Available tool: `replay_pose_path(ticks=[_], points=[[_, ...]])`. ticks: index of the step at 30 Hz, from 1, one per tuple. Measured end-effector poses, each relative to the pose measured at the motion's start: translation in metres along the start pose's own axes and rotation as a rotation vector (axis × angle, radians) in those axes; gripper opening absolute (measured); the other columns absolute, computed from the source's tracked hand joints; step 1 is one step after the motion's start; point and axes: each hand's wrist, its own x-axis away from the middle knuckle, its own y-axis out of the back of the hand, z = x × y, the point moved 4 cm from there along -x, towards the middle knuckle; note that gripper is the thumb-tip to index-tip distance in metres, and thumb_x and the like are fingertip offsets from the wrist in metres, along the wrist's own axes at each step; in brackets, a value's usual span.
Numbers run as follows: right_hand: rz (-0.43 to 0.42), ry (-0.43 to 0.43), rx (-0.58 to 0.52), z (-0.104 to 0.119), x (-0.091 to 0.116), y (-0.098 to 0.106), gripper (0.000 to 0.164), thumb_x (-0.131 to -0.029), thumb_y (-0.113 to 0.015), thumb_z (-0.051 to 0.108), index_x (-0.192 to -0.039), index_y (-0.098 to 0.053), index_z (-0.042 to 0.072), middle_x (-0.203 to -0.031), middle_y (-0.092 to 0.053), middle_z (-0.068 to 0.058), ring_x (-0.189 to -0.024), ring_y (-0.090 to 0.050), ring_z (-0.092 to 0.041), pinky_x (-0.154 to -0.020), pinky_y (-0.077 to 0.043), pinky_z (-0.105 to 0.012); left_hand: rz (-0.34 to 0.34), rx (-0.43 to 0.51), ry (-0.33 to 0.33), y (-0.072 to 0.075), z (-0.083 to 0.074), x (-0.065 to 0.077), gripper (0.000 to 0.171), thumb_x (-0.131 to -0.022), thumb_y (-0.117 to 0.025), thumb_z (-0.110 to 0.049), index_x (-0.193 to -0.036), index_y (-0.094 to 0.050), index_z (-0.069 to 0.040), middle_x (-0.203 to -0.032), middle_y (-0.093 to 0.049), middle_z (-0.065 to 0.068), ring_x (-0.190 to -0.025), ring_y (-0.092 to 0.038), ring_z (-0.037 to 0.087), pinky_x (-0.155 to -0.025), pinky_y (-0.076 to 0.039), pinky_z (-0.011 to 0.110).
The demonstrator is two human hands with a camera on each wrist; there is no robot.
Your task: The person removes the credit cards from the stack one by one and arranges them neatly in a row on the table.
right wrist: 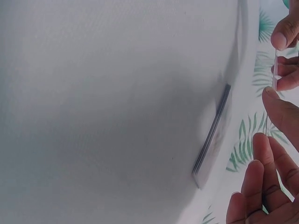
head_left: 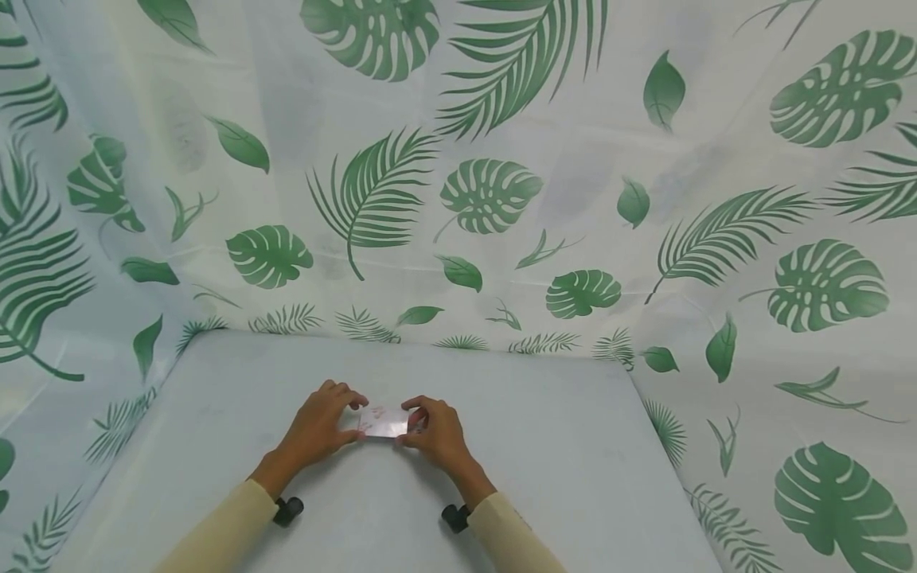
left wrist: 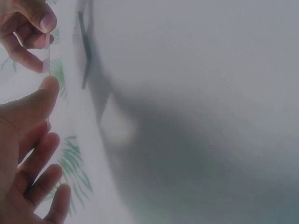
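Observation:
A thin card (head_left: 384,422) with a pale face and pink marks is held between both hands above the table. My left hand (head_left: 320,426) pinches its left end between thumb and fingers. At the other end my right hand (head_left: 442,436) pinches it the same way. Both wrist views show the card nearly edge-on, as a thin pale strip (left wrist: 46,63). Below the hands, a small flat stack (right wrist: 212,130) of thin dark-edged pieces lies on the table; it appears as a dark narrow shape (left wrist: 85,51) in the left wrist view.
The light grey-white table (head_left: 559,469) spreads around the hands. A white sheet with green leaf prints (head_left: 490,195) encloses it at the back and sides. Black wrist cameras (head_left: 288,512) sit at both sleeve cuffs.

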Motion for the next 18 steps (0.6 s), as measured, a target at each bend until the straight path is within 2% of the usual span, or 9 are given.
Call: replay_pose_path(ticks=[8, 18], points=[[0.007, 0.009, -0.013, 0.005, 0.002, -0.005, 0.051, -0.075, -0.097, 0.016, -0.122, -0.076, 0.018, -0.088, -0.072, 0.001, -0.080, -0.056, -0.010, -0.072, -0.045, -0.023, 0.000, -0.017, 0.022, 0.005, 0.002, 0.008, 0.055, -0.071, -0.100, -0.028, -0.118, -0.076, -0.017, -0.102, -0.070, -0.003, -0.101, -0.056, 0.018, -0.090, -0.052, 0.041], [0.022, -0.001, -0.026, 0.011, 0.004, -0.013, 0.052, -0.076, -0.096, 0.014, -0.123, -0.076, 0.021, -0.091, -0.071, 0.006, -0.080, -0.051, -0.007, -0.073, -0.042, -0.023, -0.021, -0.001, 0.014, 0.010, 0.009, 0.017, 0.055, -0.071, -0.100, -0.026, -0.118, -0.075, -0.015, -0.102, -0.071, -0.001, -0.102, -0.057, 0.018, -0.090, -0.052, 0.042]])
